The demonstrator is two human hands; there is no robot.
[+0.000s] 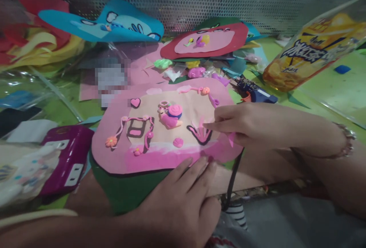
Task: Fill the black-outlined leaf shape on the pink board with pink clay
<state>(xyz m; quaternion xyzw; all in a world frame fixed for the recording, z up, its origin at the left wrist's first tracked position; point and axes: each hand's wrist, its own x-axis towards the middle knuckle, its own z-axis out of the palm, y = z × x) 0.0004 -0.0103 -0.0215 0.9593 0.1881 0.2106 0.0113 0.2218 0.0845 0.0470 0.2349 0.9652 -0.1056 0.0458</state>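
**Right fingers at the pink clay sprig, left hand on the near edge of the card**

The rounded pink card (pixel 111 99) lies near the middle of the table's (pixel 323 95) near edge, its own near edge overlapping a dark green sheet (pixel 126 190). Toward the card's right end sits the pink clay sprig (pixel 202 135) with a black outline. The right hand (pixel 243 124) reaches in from the right edge with fingers bent and the index tip at the sprig; whether it pinches any clay cannot be told. The left hand (pixel 188 194) is palm down, fingers extended, fingertips resting on the card's near edge, grasping nothing that shows.

At the card's centre is a clay snail (pixel 170 115) with a pink and blue shell. Left of it are a pink heart (pixel 135 103) and a brown-framed square (pixel 137 128); an orange flower (pixel 111 141) lies toward the left end, and a pink shell-like piece (pixel 178 142) lies nearer the near edge.

Beyond the card's far edge are green (pixel 162 63) and magenta clay lumps (pixel 196 73). Behind them rests a red cutout (pixel 171 52), with a curled blue cutout (pixel 100 30) to its left, before a perforated panel (pixel 200 0). A purple case (pixel 76 147) lies by the table's left edge; a bottle (pixel 311 55) leans near the far right corner.
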